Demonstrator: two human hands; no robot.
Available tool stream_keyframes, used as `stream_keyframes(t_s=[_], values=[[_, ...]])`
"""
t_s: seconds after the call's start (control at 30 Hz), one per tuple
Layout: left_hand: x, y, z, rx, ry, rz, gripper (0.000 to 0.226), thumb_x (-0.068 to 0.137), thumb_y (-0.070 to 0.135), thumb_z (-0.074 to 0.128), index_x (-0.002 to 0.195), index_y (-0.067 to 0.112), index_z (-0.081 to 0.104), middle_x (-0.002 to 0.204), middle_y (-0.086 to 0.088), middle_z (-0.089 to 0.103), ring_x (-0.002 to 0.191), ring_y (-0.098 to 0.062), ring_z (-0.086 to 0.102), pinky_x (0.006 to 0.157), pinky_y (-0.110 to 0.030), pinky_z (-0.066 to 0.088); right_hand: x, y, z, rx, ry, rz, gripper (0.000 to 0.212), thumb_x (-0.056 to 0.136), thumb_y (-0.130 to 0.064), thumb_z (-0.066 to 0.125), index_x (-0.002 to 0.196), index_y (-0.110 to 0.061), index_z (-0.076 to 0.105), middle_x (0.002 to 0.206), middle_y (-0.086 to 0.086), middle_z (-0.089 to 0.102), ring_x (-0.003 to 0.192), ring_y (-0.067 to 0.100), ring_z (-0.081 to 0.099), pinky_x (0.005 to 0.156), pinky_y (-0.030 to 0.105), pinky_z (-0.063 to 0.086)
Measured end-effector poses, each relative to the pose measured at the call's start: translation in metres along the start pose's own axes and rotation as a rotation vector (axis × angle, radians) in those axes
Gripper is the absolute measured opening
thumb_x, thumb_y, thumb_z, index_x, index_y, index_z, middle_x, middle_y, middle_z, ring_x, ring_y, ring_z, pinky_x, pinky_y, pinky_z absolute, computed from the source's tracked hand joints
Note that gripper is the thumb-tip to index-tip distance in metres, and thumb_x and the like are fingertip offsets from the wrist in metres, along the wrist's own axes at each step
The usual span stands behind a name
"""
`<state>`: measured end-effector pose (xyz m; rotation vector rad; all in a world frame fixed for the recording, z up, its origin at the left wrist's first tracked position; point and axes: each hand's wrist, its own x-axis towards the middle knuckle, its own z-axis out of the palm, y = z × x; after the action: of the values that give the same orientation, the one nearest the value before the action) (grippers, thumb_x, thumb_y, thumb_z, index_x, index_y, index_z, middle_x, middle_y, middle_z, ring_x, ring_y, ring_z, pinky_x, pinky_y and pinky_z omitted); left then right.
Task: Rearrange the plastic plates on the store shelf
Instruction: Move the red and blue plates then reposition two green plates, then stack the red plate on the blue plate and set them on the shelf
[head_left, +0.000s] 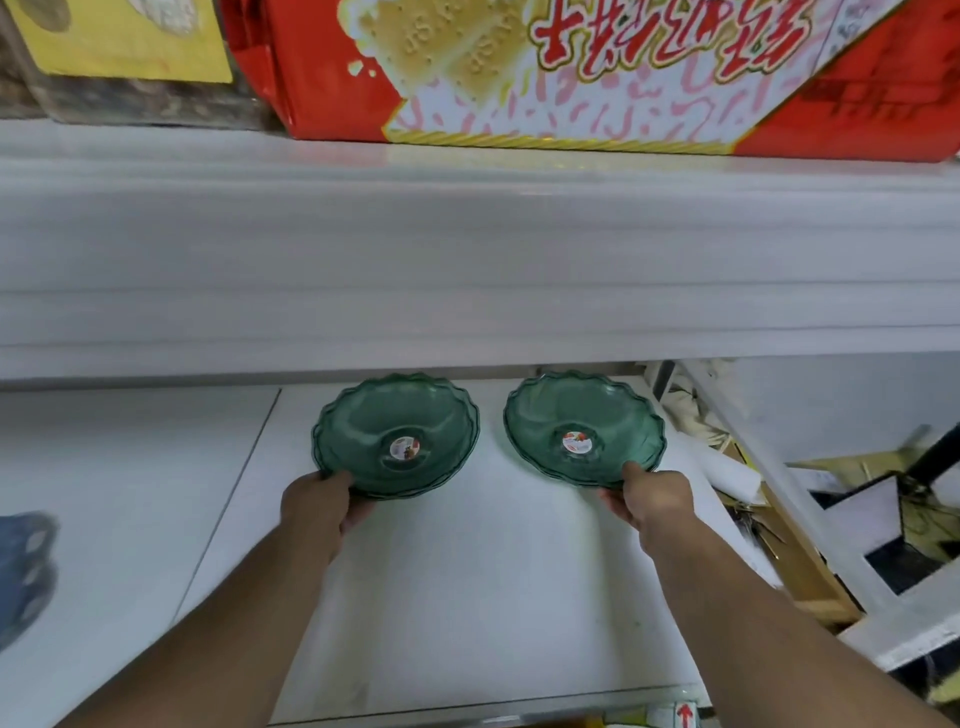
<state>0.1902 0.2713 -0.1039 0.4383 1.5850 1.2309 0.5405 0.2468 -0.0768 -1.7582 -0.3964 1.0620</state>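
Upper shelf (467, 249) fills the top half of your view, white, with a red biscuit box (597, 73) sitting on it and a yellow-labelled package (124, 47) to its left. Below it, the lower shelf (467, 571) is a white board, mostly bare toward you.

Two green plastic plates sit side by side near the back of that lower shelf, apart from each other, both scalloped-rim and translucent. Left plate (396, 434) looks like a small stack: extra rims show under its front edge. Right plate (584, 427) shows the same layering. Each has a round sticker in the centre.

Your left hand (319, 506) is closed on the front-left rim of the left plate, thumb on top, fingers curled under. Your right hand (655, 496) pinches the front-right rim of the right plate, thumb (632, 470) laid on the rim, fingers underneath. Can't tell whether either plate is lifted or resting on the board.

Clutter of cardboard and paper (737, 467) lies right of the shelf. Something blue (26, 566), blurred, at the left edge.
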Motion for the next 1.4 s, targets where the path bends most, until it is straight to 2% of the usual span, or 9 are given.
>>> stream_keyframes(t_s=[0.27, 0.5, 0.67, 0.9, 1.0, 1.1, 1.13, 1.23, 1.4], values=[[0.013, 0.001, 0.012, -0.003, 0.005, 0.005, 0.006, 0.087, 0.002, 0.064, 0.094, 0.003, 0.065, 0.080, -0.018, 0.073, 0.055, -0.023, 0.073, 0.080, -0.045, 0.061, 0.020, 0.004, 0.005, -0.002, -0.017, 0.035, 0.019, 0.096, -0.013, 0.054, 0.095, 0.004, 0.063, 0.051, 0.011, 0.069, 0.035, 0.020, 0.063, 0.052, 0.028, 0.058], [0.008, 0.007, 0.018, -0.058, 0.004, -0.031, 0.003, 0.090, -0.001, 0.061, 0.093, 0.001, 0.063, 0.083, -0.017, 0.069, 0.073, -0.027, 0.070, 0.062, -0.035, 0.061, 0.028, 0.003, 0.007, -0.001, -0.040, 0.059, 0.019, 0.096, -0.014, 0.054, 0.093, 0.003, 0.063, 0.052, 0.012, 0.070, 0.039, 0.019, 0.065, 0.063, 0.033, 0.060], [0.001, 0.006, 0.020, -0.071, -0.020, -0.022, 0.013, 0.098, 0.010, 0.056, 0.109, 0.006, 0.058, 0.085, -0.013, 0.067, 0.051, -0.018, 0.072, 0.094, -0.046, 0.053, 0.026, 0.003, 0.005, 0.034, -0.077, 0.077, 0.020, 0.101, -0.016, 0.052, 0.097, 0.001, 0.061, 0.070, 0.016, 0.070, 0.039, 0.016, 0.064, 0.057, 0.030, 0.060], [-0.011, 0.006, 0.012, -0.092, -0.057, -0.066, 0.034, 0.098, 0.021, 0.057, 0.126, 0.001, 0.052, 0.107, -0.016, 0.059, 0.081, -0.021, 0.062, 0.091, -0.041, 0.055, -0.009, 0.013, -0.003, 0.086, -0.114, 0.102, 0.018, 0.101, -0.016, 0.052, 0.088, -0.004, 0.055, 0.086, 0.010, 0.061, 0.067, 0.021, 0.067, 0.087, 0.037, 0.058], [-0.020, 0.002, 0.001, 0.130, -0.048, -0.034, 0.046, 0.095, 0.025, 0.060, 0.135, 0.004, 0.049, 0.114, -0.012, 0.061, 0.085, -0.019, 0.063, 0.094, -0.040, 0.054, -0.039, 0.022, -0.001, -0.263, -0.081, -0.068, 0.022, 0.090, -0.019, 0.056, 0.071, -0.009, 0.056, 0.076, 0.011, 0.060, 0.068, 0.027, 0.057, 0.070, 0.036, 0.050], [-0.045, 0.000, -0.019, 0.730, -0.073, 0.204, 0.060, 0.095, 0.035, 0.054, 0.149, 0.014, 0.037, 0.150, -0.011, 0.044, 0.126, -0.028, 0.053, 0.107, -0.038, 0.041, -0.075, 0.033, 0.009, -0.556, -0.136, -0.277, 0.024, 0.090, -0.024, 0.055, 0.067, -0.018, 0.053, 0.067, 0.003, 0.055, 0.068, 0.026, 0.050, 0.066, 0.030, 0.039], [-0.054, -0.002, -0.027, 0.900, -0.108, 0.287, 0.063, 0.096, 0.039, 0.052, 0.152, 0.016, 0.032, 0.156, -0.009, 0.037, 0.136, -0.029, 0.044, 0.111, -0.038, 0.036, -0.087, 0.035, 0.014, -0.639, -0.201, -0.322, 0.014, 0.092, -0.027, 0.055, 0.082, -0.020, 0.062, 0.078, 0.002, 0.062, 0.078, 0.028, 0.058, 0.071, 0.029, 0.041], [-0.080, -0.006, -0.051, 1.278, -0.167, 0.408, 0.070, 0.096, 0.048, 0.045, 0.157, 0.023, 0.019, 0.165, -0.004, 0.016, 0.149, -0.026, 0.022, 0.119, -0.041, 0.023, -0.115, 0.038, 0.031, -1.030, -0.399, -0.565, 0.055, 0.096, -0.042, 0.051, 0.142, -0.012, 0.050, 0.138, 0.006, 0.060, 0.130, 0.029, 0.051, 0.099, 0.032, 0.042], [-0.131, -0.018, -0.097, 1.482, -0.062, 0.417, 0.072, 0.096, 0.052, 0.039, 0.158, 0.024, 0.014, 0.166, -0.006, 0.010, 0.150, -0.025, 0.016, 0.120, -0.041, 0.017, -0.163, 0.050, 0.051, -1.478, -0.616, -0.900, 0.075, 0.097, -0.061, 0.028, 0.158, -0.018, 0.022, 0.167, 0.006, 0.019, 0.154, 0.028, 0.012, 0.124, 0.046, 0.014]])
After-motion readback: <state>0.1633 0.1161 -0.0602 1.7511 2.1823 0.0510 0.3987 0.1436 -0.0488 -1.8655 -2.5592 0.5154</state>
